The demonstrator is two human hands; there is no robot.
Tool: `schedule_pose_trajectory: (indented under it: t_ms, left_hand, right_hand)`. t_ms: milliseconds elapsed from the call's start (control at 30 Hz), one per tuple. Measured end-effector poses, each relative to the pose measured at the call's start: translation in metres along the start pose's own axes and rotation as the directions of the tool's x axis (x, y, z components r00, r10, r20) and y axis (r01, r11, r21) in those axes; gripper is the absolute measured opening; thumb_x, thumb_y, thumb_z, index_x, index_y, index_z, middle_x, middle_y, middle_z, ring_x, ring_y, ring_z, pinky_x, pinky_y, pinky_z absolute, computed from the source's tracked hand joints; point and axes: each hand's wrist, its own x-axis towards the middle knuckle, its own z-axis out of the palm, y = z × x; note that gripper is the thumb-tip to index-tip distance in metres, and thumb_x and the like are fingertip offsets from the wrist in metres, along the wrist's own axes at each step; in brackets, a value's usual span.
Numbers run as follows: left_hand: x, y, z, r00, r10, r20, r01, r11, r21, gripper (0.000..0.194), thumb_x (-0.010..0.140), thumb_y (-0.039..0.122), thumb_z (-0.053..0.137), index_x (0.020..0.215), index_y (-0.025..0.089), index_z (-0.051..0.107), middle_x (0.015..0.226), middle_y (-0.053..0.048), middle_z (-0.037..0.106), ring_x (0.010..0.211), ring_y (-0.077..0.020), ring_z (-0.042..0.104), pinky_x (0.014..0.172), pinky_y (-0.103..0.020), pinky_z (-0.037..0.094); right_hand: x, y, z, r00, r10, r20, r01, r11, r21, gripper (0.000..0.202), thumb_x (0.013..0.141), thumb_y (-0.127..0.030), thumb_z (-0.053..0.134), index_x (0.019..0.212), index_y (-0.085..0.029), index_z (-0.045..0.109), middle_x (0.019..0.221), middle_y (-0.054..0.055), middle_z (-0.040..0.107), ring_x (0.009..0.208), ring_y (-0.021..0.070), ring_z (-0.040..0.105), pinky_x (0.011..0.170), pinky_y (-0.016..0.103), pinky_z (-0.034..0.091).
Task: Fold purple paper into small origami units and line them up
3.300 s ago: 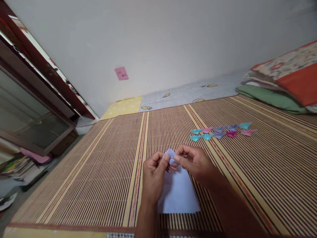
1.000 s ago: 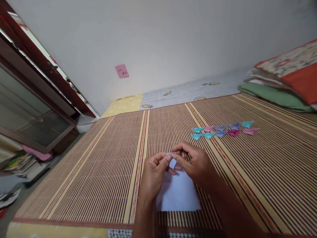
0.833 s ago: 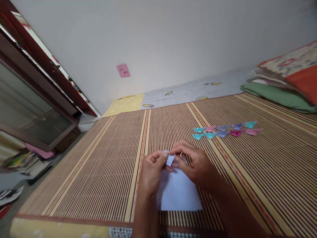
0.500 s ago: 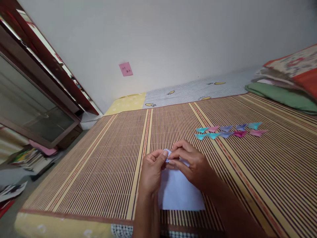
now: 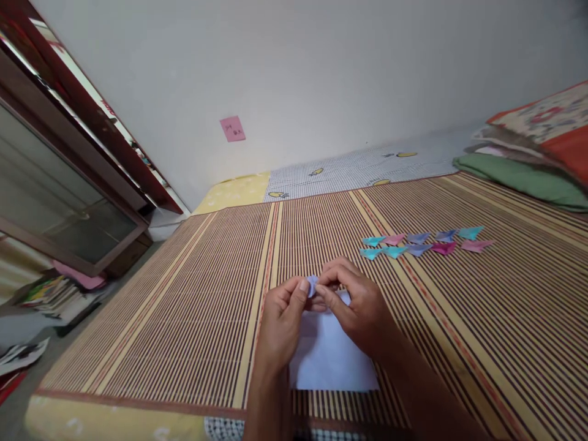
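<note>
Between my two hands is a small folded piece of lavender paper [image 5: 312,286]. The thumb and fingers of my left hand [image 5: 282,312] pinch its left side. From the right, my right hand [image 5: 361,303] grips its edge between thumb and forefinger. Beneath both hands a pale lavender paper sheet [image 5: 333,358] lies flat on the striped mat [image 5: 193,318]. Further off to the right, several small folded paper pieces [image 5: 418,250] in turquoise, pink, magenta and purple are set out in two rows.
A green folded cloth [image 5: 519,177] and a floral cushion [image 5: 546,119] are piled at the far right. On the wall behind is a pink note [image 5: 233,128]. To the left, a glass-doored cabinet [image 5: 68,190] stands past the bed's edge, with stacked papers [image 5: 64,300] below.
The small paper has turned, showing more of its face. My right fingers have curled closer together on its edge. The view has shifted slightly.
</note>
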Motion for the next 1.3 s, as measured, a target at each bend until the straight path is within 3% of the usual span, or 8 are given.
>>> schedule_pose_trajectory:
  t_ms: [133, 500, 667, 1067, 1300]
  left_hand:
    - [-0.002, 0.005, -0.001, 0.996, -0.020, 0.085, 0.020, 1.000, 0.001, 0.023, 0.091, 0.035, 0.074, 0.102, 0.015, 0.077, 0.091, -0.007, 0.078, 0.081, -0.0167, 0.073, 0.075, -0.026, 0.057]
    - [0.003, 0.001, 0.004, 0.999, -0.042, 0.021, 0.043, 0.996, -0.075, 0.018, 0.086, 0.030, 0.079, 0.096, 0.015, 0.078, 0.083, -0.005, 0.079, 0.074, -0.0155, 0.075, 0.076, -0.026, 0.060]
    - [0.005, -0.006, 0.001, 0.998, -0.062, 0.013, 0.063, 0.984, -0.168, 0.023, 0.092, 0.035, 0.072, 0.100, 0.014, 0.078, 0.090, -0.008, 0.079, 0.079, -0.0182, 0.076, 0.080, -0.032, 0.062]
    - [0.000, -0.001, 0.005, 0.998, 0.053, 0.017, -0.054, 0.995, 0.078, 0.022, 0.097, 0.033, 0.066, 0.105, 0.017, 0.079, 0.093, -0.006, 0.079, 0.081, -0.0164, 0.074, 0.077, -0.027, 0.059]
    - [0.004, -0.007, 0.005, 0.999, 0.049, -0.003, -0.049, 0.998, 0.033, 0.015, 0.093, 0.029, 0.071, 0.099, 0.017, 0.079, 0.085, -0.005, 0.079, 0.075, -0.0149, 0.073, 0.074, -0.025, 0.058]
  right_hand:
    - [0.002, 0.000, -0.003, 1.000, 0.021, 0.001, -0.021, 1.000, 0.010, 0.013, 0.092, -0.011, 0.058, 0.085, -0.022, 0.058, 0.088, 0.002, 0.058, 0.082, 0.0184, 0.058, 0.073, 0.032, 0.047]
    - [0.002, 0.005, -0.004, 0.995, 0.101, 0.022, -0.103, 0.988, 0.116, 0.013, 0.088, -0.008, 0.062, 0.083, -0.020, 0.061, 0.090, 0.001, 0.059, 0.082, 0.0166, 0.059, 0.073, 0.031, 0.047]
    - [0.002, 0.006, -0.006, 0.996, 0.082, 0.022, -0.084, 0.989, 0.120, 0.014, 0.089, -0.008, 0.063, 0.082, -0.020, 0.062, 0.088, 0.001, 0.059, 0.085, 0.0177, 0.060, 0.076, 0.032, 0.047]
    - [0.003, 0.006, -0.007, 0.986, 0.167, 0.028, -0.169, 0.969, 0.177, 0.011, 0.086, -0.010, 0.065, 0.080, -0.020, 0.062, 0.086, 0.001, 0.059, 0.080, 0.0164, 0.059, 0.071, 0.031, 0.047]
    - [0.003, 0.010, -0.003, 0.974, 0.224, 0.014, -0.220, 0.942, 0.253, 0.009, 0.084, -0.015, 0.067, 0.079, -0.020, 0.061, 0.084, 0.000, 0.059, 0.077, 0.0158, 0.059, 0.069, 0.030, 0.048]
